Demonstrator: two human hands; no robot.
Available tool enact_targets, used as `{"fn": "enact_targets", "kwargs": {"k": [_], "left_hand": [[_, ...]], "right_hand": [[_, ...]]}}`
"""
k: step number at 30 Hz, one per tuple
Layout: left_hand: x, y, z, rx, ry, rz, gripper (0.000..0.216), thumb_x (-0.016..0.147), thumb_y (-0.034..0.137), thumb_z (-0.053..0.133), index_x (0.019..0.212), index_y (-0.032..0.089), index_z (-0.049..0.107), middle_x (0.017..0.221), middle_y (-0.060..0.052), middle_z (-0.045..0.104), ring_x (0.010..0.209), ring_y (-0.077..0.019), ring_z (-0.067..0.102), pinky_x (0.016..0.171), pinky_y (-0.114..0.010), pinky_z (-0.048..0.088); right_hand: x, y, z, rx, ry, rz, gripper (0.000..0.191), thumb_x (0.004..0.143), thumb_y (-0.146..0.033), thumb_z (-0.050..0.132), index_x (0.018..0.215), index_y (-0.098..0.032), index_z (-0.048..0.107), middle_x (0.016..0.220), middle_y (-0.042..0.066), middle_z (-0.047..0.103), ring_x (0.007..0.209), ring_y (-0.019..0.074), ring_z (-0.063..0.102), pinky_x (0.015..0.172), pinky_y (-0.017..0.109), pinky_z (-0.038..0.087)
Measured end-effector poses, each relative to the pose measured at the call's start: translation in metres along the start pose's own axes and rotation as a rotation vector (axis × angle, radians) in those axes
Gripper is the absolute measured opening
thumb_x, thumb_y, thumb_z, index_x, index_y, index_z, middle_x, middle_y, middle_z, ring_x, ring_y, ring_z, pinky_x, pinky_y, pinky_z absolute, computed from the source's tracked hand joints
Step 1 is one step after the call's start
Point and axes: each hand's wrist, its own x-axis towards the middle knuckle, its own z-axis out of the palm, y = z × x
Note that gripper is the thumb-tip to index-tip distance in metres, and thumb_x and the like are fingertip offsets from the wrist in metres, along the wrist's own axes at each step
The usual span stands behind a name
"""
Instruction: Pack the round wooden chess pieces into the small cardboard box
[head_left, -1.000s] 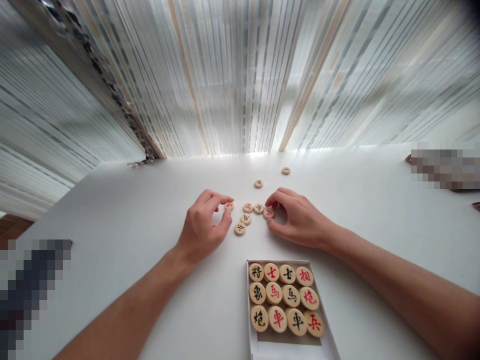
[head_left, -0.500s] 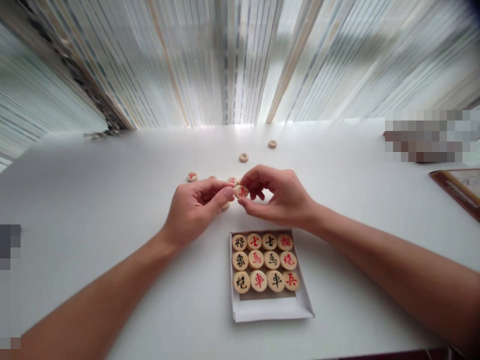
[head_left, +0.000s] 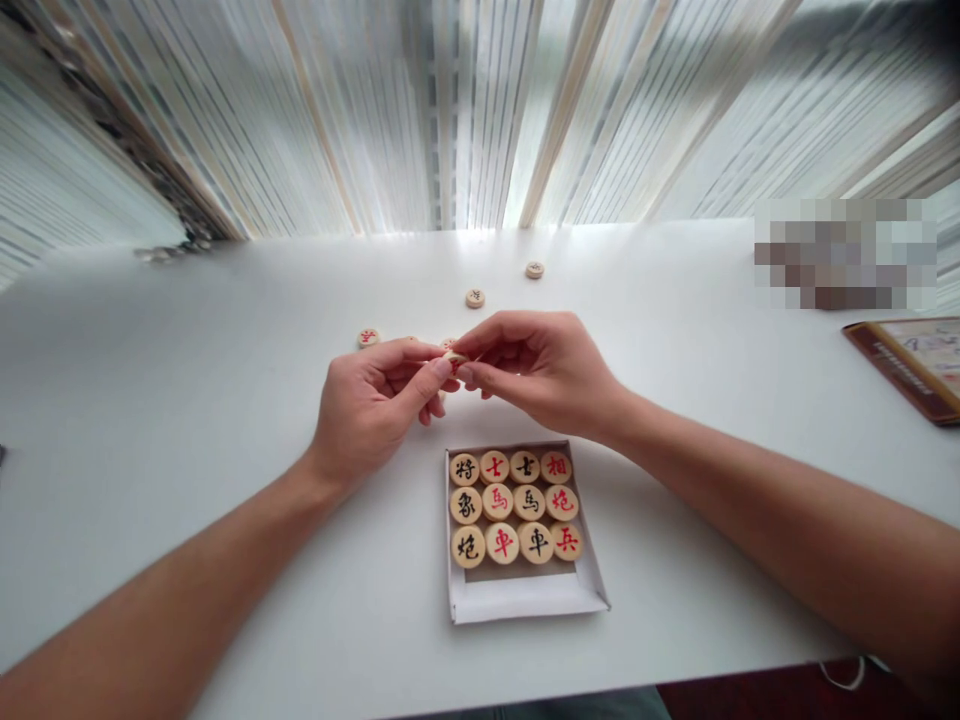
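My left hand (head_left: 375, 400) and my right hand (head_left: 544, 370) meet above the table, pinching one xiangqi piece (head_left: 454, 360) between their fingertips. This round wooden piece has a red marking, now tilted and largely covered by fingers. Closer to me, a shallow white box (head_left: 525, 600) lies on the table with several xiangqi pieces in three rows, marked in red or black. Its near end shows a bare strip of floor. Behind my hands are loose pieces, partly hidden by my fingers; one red-marked piece (head_left: 368, 338) shows at their left.
Farther back lie two loose black-marked pieces, one in the middle (head_left: 475, 298) and one beyond it (head_left: 534, 270). A brown-edged flat board or booklet (head_left: 911, 370) and a blurred-out object (head_left: 844, 255) are at the right. A striped curtain (head_left: 480, 120) hangs behind the white table (head_left: 225, 330).
The piece has been turned between my fingers, so its red character no longer faces me fully. My right fingers have closed in toward the left hand. The view has shifted slightly.
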Motion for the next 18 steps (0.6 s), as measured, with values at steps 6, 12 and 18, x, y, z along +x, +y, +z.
{"fn": "enact_targets", "kwargs": {"k": [6,12,18], "left_hand": [[-0.002,-0.002,0.001,-0.078,0.004,0.003,0.011,0.091,0.024,0.081,0.095,0.014,0.082,0.073,-0.003,0.079,0.056,-0.0119,0.069,0.050,-0.023,0.059],[-0.003,-0.001,-0.001,-0.177,-0.037,-0.040,0.012,0.093,0.024,0.077,0.095,0.013,0.082,0.076,-0.004,0.080,0.058,-0.0129,0.070,0.054,-0.024,0.061],[-0.005,0.001,-0.002,-0.216,-0.074,-0.094,0.017,0.091,0.030,0.080,0.093,0.013,0.080,0.075,-0.006,0.081,0.055,-0.0151,0.071,0.053,-0.027,0.061]], "right_hand": [[0.002,-0.009,0.000,0.128,0.047,0.117,0.029,0.082,-0.041,0.095,0.093,-0.016,0.084,0.082,0.006,0.081,0.075,0.0184,0.075,0.071,0.034,0.065],[0.002,-0.013,0.000,0.172,0.079,0.249,0.027,0.076,-0.038,0.098,0.091,-0.019,0.087,0.083,0.006,0.083,0.073,0.0193,0.076,0.072,0.035,0.067],[0.001,-0.011,0.001,0.225,0.083,0.300,0.030,0.073,-0.041,0.100,0.090,-0.020,0.088,0.080,0.006,0.082,0.072,0.0191,0.075,0.070,0.034,0.066]]}}
